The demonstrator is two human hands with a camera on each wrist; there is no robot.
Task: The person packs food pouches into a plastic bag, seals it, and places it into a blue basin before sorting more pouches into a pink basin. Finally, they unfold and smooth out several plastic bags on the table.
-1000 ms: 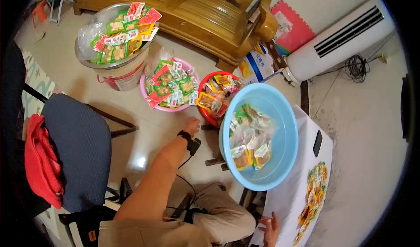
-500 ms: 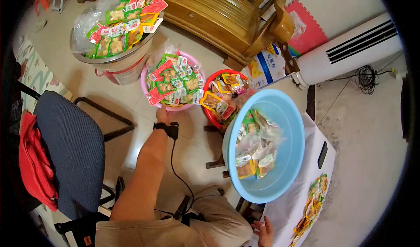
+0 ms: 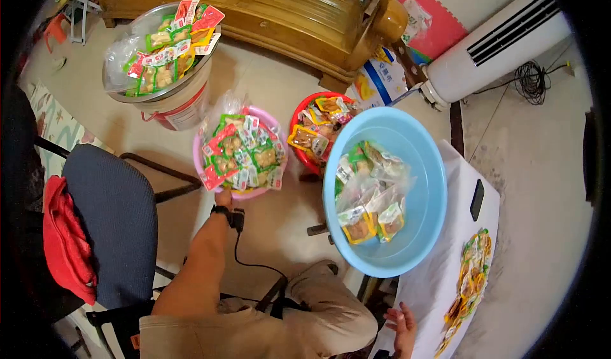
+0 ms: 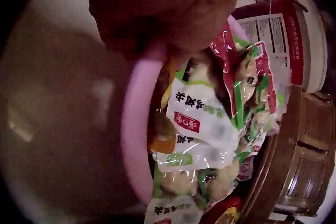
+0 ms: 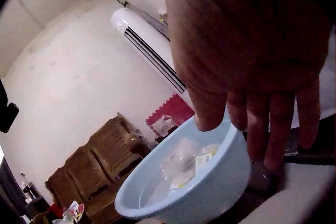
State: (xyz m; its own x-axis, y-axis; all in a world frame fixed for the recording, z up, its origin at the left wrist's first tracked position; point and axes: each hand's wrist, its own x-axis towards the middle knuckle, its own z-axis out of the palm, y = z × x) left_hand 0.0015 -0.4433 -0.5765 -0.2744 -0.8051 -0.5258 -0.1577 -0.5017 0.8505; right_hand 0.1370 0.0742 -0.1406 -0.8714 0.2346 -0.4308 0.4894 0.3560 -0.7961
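Observation:
My left hand (image 3: 223,198) grips the near rim of a pink basin (image 4: 135,134) standing on the floor. In the left wrist view its fingers curl over that rim. Packaged snacks (image 4: 202,111) with green, red and white wrappers fill the basin, heaped above its edge. Low by the edge of the white-covered table, my right hand (image 3: 402,329) hangs with relaxed fingers and holds nothing. Ahead of it stands a large light-blue basin (image 3: 423,193), with clear plastic and several snack packets (image 3: 372,193) inside.
A red basin (image 3: 294,146) of packets stands between the pink and blue ones. Behind left, a metal bowl (image 3: 114,96) of packets tops a bucket (image 3: 181,108). A chair (image 3: 114,219) stands left. More packets (image 3: 471,283) and a phone (image 3: 476,200) lie on the white-covered table (image 3: 426,295).
My left hand has reached leftward to the pink basin and taken its rim. The basin has slid toward me, away from the red one. The right hand stays low by the table.

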